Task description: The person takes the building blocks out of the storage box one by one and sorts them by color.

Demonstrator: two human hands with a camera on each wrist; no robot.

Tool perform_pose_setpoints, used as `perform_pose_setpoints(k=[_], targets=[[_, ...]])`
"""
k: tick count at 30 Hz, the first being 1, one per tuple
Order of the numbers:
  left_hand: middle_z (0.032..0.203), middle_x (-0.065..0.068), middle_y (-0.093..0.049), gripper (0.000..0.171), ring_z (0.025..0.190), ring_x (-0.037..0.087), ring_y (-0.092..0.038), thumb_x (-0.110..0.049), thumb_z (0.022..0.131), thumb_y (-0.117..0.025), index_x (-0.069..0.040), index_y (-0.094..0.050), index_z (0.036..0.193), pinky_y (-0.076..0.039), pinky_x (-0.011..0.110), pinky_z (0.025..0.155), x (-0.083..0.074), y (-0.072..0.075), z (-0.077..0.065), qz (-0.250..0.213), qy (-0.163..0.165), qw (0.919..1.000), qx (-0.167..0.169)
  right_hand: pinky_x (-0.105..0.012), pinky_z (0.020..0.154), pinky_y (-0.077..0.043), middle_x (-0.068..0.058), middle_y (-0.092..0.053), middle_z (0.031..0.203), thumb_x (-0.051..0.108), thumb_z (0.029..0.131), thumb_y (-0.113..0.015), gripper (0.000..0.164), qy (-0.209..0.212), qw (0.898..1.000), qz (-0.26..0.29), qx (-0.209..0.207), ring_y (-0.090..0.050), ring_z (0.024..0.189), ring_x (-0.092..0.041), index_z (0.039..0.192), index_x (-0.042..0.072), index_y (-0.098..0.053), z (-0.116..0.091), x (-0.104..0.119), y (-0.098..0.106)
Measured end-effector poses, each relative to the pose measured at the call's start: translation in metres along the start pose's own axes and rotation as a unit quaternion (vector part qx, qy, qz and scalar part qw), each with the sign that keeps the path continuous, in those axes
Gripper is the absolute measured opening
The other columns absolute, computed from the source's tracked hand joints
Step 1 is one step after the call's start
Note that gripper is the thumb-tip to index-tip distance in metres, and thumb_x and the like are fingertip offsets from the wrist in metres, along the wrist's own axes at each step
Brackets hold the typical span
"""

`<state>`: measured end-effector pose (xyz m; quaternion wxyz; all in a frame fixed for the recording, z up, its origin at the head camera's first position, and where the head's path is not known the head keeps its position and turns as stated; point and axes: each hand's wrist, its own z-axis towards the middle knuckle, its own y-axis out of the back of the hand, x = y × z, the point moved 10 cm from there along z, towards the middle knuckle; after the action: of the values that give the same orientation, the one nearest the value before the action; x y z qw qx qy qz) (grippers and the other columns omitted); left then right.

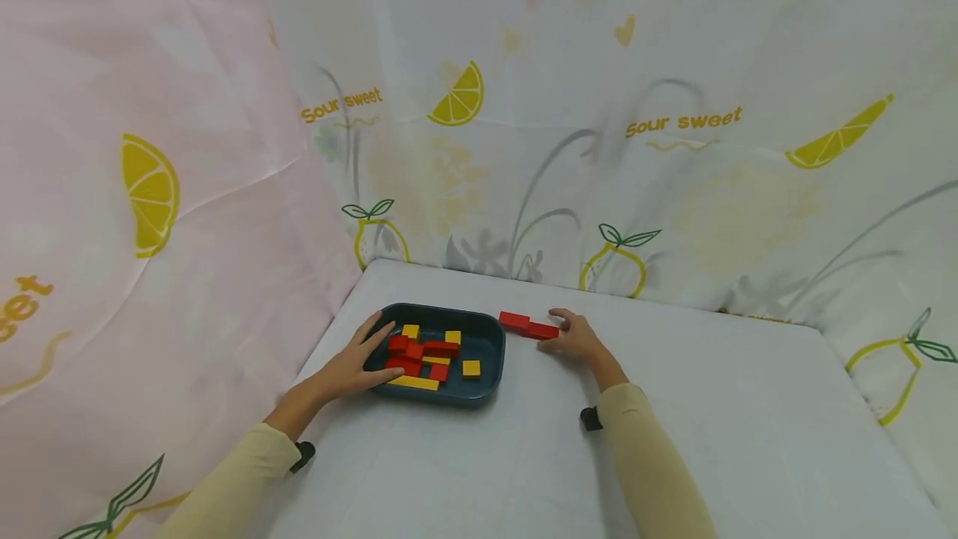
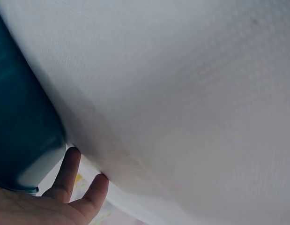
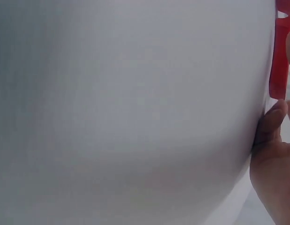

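Observation:
A dark blue tray (image 1: 490, 385) with rounded corners holds several red blocks (image 1: 404, 364) and yellow blocks (image 1: 471, 369), some of the red ones lying on top of others. Spread over the tray's left end is my left hand (image 1: 348, 368), its fingers reaching across the rim; in the left wrist view two fingertips lie beside the blue wall. Two red blocks (image 1: 515, 322) sit end to end on the table, just right of the tray. My right hand (image 1: 580, 342) is at their right end, thumb and forefinger apart on either side of the nearer block.
A white cloth covers the table (image 1: 711, 414). Behind it and on the left hang cloth walls (image 1: 509, 190) printed with lemons and lettering. Dark wrist devices (image 1: 591, 418) show at both sleeves.

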<state>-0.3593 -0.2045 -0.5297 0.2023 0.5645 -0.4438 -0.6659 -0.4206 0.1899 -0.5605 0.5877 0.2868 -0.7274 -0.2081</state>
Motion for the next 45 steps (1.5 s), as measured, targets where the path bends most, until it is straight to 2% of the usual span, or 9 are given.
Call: perform_pose_setpoints(k=[7, 16, 19, 25, 29, 35, 40, 45], targets=[[0.167, 0.011, 0.0, 0.095, 0.146, 0.045, -0.022, -0.062, 0.085, -0.065, -0.02, -0.022, 0.159, -0.031, 0.072, 0.107, -0.001, -0.004, 0.001, -0.007, -0.005, 0.9999, 0.012, -0.047, 0.096, -0.048, -0.025, -0.048, 0.134, 0.028, 0.078, -0.085, 0.097, -0.001, 1.0, 0.017, 0.008, -0.051, 0.111, -0.033, 0.154, 0.012, -0.027, -0.01, -0.009, 0.006], [0.167, 0.01, 0.002, 0.098, 0.146, 0.045, -0.02, -0.063, 0.086, -0.064, -0.022, -0.015, 0.16, -0.03, 0.072, 0.107, 0.007, 0.002, -0.002, -0.004, 0.008, 0.9998, 0.019, -0.035, 0.085, -0.049, -0.019, -0.049, 0.123, 0.031, 0.077, -0.086, 0.097, 0.012, 0.999, 0.035, -0.004, -0.054, 0.102, -0.027, 0.152, 0.011, -0.029, -0.017, -0.006, 0.013], [0.167, 0.01, 0.003, 0.099, 0.147, 0.045, -0.019, -0.062, 0.086, -0.065, -0.022, -0.014, 0.16, -0.029, 0.073, 0.108, 0.009, 0.004, -0.003, -0.005, 0.014, 0.9997, 0.02, -0.035, 0.084, -0.05, -0.019, -0.049, 0.122, 0.032, 0.076, -0.086, 0.097, 0.016, 0.999, 0.029, -0.002, -0.053, 0.103, -0.027, 0.152, 0.011, -0.03, -0.014, -0.003, 0.013], [0.167, 0.012, 0.006, 0.094, 0.147, 0.047, -0.017, -0.06, 0.087, -0.064, -0.022, -0.017, 0.16, -0.027, 0.074, 0.107, 0.004, 0.0, -0.001, -0.021, -0.001, 0.9996, 0.02, -0.043, 0.09, -0.05, -0.023, -0.046, 0.13, 0.036, 0.077, -0.085, 0.094, 0.027, 1.0, 0.007, 0.012, -0.051, 0.108, -0.031, 0.151, 0.012, -0.032, -0.016, 0.006, 0.015], [0.167, 0.011, 0.007, 0.094, 0.147, 0.046, -0.017, -0.06, 0.088, -0.064, -0.023, -0.017, 0.16, -0.028, 0.074, 0.107, 0.004, -0.001, -0.001, -0.017, 0.003, 0.9997, 0.02, -0.045, 0.092, -0.051, -0.024, -0.047, 0.131, 0.04, 0.079, -0.083, 0.092, 0.044, 0.999, 0.006, -0.004, -0.052, 0.111, -0.033, 0.15, 0.011, -0.032, -0.019, 0.029, 0.019], [0.167, 0.011, 0.007, 0.094, 0.147, 0.046, -0.017, -0.059, 0.087, -0.065, -0.022, -0.019, 0.16, -0.028, 0.074, 0.107, 0.006, 0.002, -0.004, -0.022, 0.012, 0.9996, 0.012, -0.039, 0.085, -0.054, -0.024, -0.049, 0.128, 0.036, 0.08, -0.083, 0.085, 0.114, 0.993, 0.019, -0.032, -0.058, 0.101, -0.029, 0.146, 0.009, -0.036, -0.031, 0.093, 0.016], [0.167, 0.012, 0.007, 0.094, 0.147, 0.046, -0.017, -0.058, 0.087, -0.065, -0.022, -0.019, 0.159, -0.027, 0.074, 0.107, 0.006, 0.0, -0.004, -0.028, 0.011, 0.9994, 0.013, -0.029, 0.073, -0.049, -0.023, -0.051, 0.114, 0.029, 0.078, -0.085, 0.076, 0.198, 0.98, 0.028, -0.007, -0.053, 0.084, -0.022, 0.139, 0.007, -0.044, -0.05, 0.139, -0.02], [0.167, 0.013, 0.005, 0.093, 0.146, 0.046, -0.018, -0.058, 0.087, -0.066, -0.021, -0.021, 0.159, -0.027, 0.074, 0.107, 0.004, -0.001, -0.004, -0.031, 0.005, 0.9994, 0.011, -0.025, 0.072, -0.048, -0.02, -0.05, 0.109, 0.029, 0.078, -0.085, 0.075, 0.261, 0.964, 0.03, 0.052, -0.052, 0.08, -0.016, 0.137, 0.007, -0.044, -0.069, 0.165, -0.07]])
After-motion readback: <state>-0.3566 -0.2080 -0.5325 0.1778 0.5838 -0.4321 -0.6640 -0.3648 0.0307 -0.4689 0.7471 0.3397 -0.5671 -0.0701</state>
